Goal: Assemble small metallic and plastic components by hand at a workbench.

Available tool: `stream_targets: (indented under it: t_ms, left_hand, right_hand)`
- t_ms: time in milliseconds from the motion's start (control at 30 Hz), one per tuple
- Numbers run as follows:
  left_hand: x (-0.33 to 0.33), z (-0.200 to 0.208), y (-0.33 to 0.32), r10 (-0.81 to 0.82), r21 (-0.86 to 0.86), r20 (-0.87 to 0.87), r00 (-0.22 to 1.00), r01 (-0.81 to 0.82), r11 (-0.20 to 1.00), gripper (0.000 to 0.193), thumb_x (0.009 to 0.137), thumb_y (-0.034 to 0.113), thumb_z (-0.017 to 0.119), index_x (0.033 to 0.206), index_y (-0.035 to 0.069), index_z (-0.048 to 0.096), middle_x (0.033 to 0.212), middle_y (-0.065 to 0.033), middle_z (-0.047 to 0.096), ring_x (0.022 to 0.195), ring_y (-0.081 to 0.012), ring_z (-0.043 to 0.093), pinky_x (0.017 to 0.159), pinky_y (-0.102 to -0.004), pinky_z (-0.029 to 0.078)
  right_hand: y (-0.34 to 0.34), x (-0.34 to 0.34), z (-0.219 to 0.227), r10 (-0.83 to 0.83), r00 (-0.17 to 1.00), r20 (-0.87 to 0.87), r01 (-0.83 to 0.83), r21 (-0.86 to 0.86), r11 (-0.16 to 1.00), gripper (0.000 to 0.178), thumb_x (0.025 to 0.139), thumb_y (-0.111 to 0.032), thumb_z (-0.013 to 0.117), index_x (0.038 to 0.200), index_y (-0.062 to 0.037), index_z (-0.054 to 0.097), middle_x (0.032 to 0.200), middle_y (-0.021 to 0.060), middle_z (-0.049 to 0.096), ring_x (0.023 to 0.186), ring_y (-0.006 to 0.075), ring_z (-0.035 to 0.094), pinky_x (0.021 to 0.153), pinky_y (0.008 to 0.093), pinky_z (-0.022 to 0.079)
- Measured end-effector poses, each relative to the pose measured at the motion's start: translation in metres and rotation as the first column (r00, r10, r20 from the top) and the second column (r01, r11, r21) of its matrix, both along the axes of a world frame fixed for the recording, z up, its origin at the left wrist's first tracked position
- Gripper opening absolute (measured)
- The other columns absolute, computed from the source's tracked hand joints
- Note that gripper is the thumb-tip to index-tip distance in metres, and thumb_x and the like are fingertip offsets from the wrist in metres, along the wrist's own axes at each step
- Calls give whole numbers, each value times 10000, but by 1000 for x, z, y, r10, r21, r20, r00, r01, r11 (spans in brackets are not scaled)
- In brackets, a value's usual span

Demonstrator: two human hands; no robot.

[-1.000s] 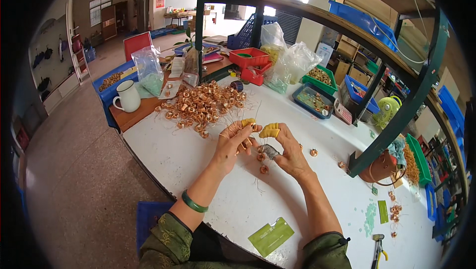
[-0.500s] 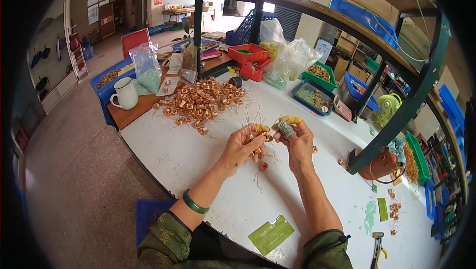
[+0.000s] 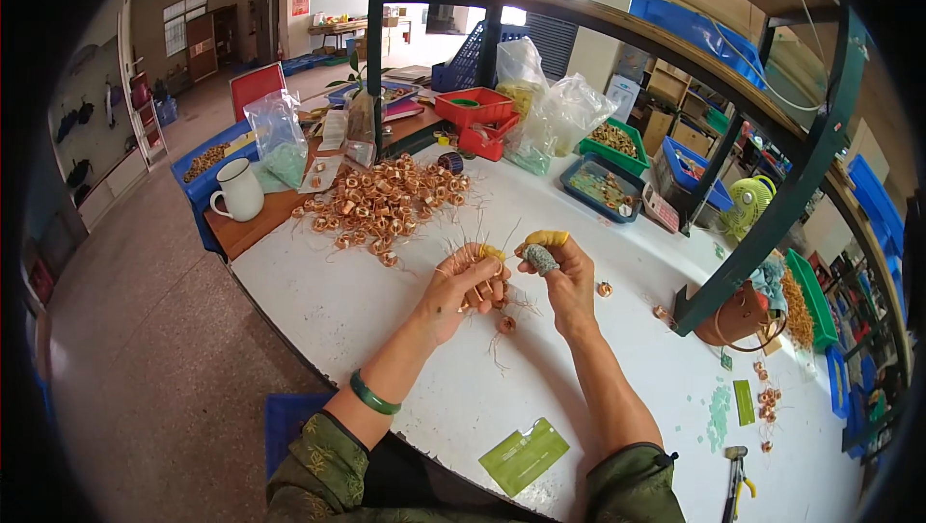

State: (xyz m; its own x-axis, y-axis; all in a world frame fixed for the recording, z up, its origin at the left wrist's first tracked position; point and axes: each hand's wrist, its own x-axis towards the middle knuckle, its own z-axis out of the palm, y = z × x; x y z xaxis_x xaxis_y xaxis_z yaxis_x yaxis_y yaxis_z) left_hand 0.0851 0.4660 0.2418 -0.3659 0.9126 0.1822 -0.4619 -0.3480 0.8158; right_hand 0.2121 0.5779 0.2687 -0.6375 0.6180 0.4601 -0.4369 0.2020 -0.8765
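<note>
Fingers of the left hand (image 3: 446,299) are curled closed around several copper coils (image 3: 486,295), their thin wire leads splaying upward and sideways. Right-hand (image 3: 571,289) fingers bend toward the thumb just beside them; I cannot tell whether the tips meet or pinch a lead. One right finger has a grey wrapping (image 3: 542,260), another a yellow cover (image 3: 548,237).

These coils look light, with stiff bodies and springy leads that could kink or tangle; the wound ring seems the sound place to grip, fingertips either side, leads free.

Just below the hands, a loose coil (image 3: 506,325) lies on the white table (image 3: 338,306). Farther out, a coil heap (image 3: 381,200) sits toward the table's far left corner, a green card (image 3: 524,455) by its near edge.
</note>
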Motion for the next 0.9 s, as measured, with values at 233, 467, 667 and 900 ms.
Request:
stream_targets:
  t_ms: [233,467,667,900]
  left_hand:
    - [5,1,1,9,-86,-78,997,-16,996,135,879,140,645,969,61,582,837,-52,637,611,-67,573,443,-172,401]
    - [8,-6,6,191,7,-155,969,-192,981,155,867,135,662,969,54,577,822,-33,631,613,-64,572,445,-176,410]
    - [10,-2,6,222,14,-205,953,-224,974,169,871,137,660,987,53,571,798,-16,617,608,-58,564,454,-176,421]
    - [6,-5,7,278,27,-208,938,-278,960,177,873,130,657,1003,52,565,809,-20,625,606,-55,561,449,-176,422]
  right_hand:
    - [-14,5,11,-133,989,58,110,298,948,390,764,143,384,1018,-26,628,946,105,662,763,147,594,719,247,474]
    - [1,-1,5,-44,994,101,55,-106,993,382,773,104,357,1014,-31,621,976,116,652,758,150,585,717,256,470]
    - [9,4,4,64,997,41,-57,-154,986,328,826,70,375,1035,-18,612,984,119,655,769,152,596,715,257,470]
    - [-5,2,13,31,993,118,-5,-220,976,284,858,59,383,1036,-1,597,977,124,656,775,155,616,707,250,484]
